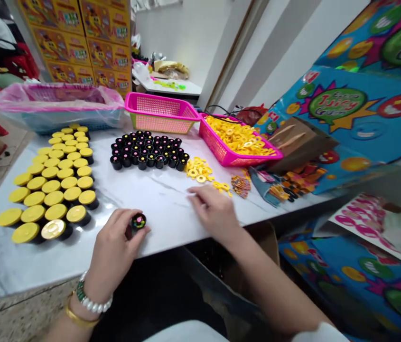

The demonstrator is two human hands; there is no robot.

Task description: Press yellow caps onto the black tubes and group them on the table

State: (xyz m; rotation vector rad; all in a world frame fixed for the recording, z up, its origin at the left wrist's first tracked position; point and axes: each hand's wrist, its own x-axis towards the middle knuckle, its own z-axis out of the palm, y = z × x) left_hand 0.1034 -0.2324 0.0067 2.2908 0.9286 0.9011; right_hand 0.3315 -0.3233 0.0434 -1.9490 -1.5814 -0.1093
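My left hand (115, 247) is closed around a small black cup (138, 222) with coloured bits inside, held near the front edge of the white marble table (157, 199). My right hand (212, 209) rests on the table with its fingers stretched toward loose yellow rings (200, 170); it holds nothing I can see. Behind it stands a cluster of open black cups (148, 149). To the left are rows of black cups with yellow lids (56, 183).
A pink basket of yellow rings (237, 137) sits at the right, an empty pink basket (159, 113) behind the cups, a plastic-lined tray (58, 107) at back left. Colourful printed cartons (357, 114) crowd the right side. Small wrapped sweets (241, 184) lie by the rings.
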